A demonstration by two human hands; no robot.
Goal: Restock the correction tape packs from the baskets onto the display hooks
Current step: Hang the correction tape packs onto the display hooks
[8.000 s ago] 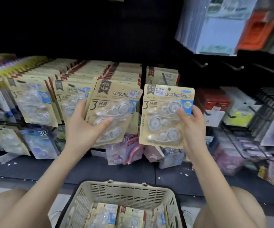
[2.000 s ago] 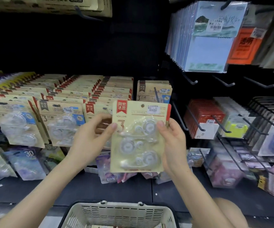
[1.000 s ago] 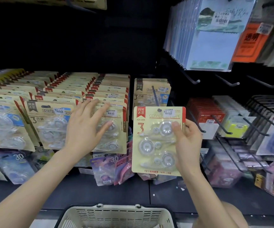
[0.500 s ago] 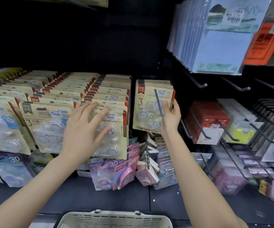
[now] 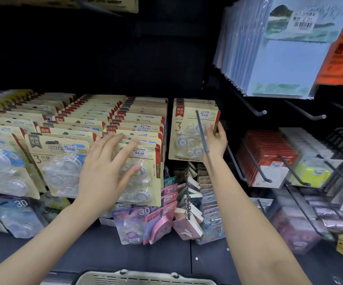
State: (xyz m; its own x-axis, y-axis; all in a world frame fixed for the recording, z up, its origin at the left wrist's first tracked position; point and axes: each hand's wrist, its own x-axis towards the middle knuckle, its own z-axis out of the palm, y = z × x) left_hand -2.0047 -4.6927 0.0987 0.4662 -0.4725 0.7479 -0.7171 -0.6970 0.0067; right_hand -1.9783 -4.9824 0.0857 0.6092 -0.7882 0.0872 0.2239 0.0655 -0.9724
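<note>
Correction tape pack [image 5: 184, 140] hung on the display hook [image 5: 201, 130]. The hook's rod passed through the hole near the pack's top edge and projected forward across its face. More packs of the same kind sat directly behind it on that hook.

The right hand [image 5: 216, 142] pinched the pack's right edge, with the thumb on the front and the fingers curled behind the card.

To the left of the hook, the left hand [image 5: 106, 171] lay flat with its fingers straight and spread. It pressed on the front pack [image 5: 150, 182] of the neighbouring row and gripped nothing.

Further left of the hook, more rows of beige packs [image 5: 59, 161] filled their pegs. Below the hook hung pink and purple packs [image 5: 158, 217]. To the right of the hook stood a row of red packs [image 5: 267, 157]. Above and to the right of it hung blue notebooks [image 5: 285, 64].

Well below the hook, at the bottom edge of the view, was the rim of a pale basket [image 5: 146, 277]. Its contents were out of view.
</note>
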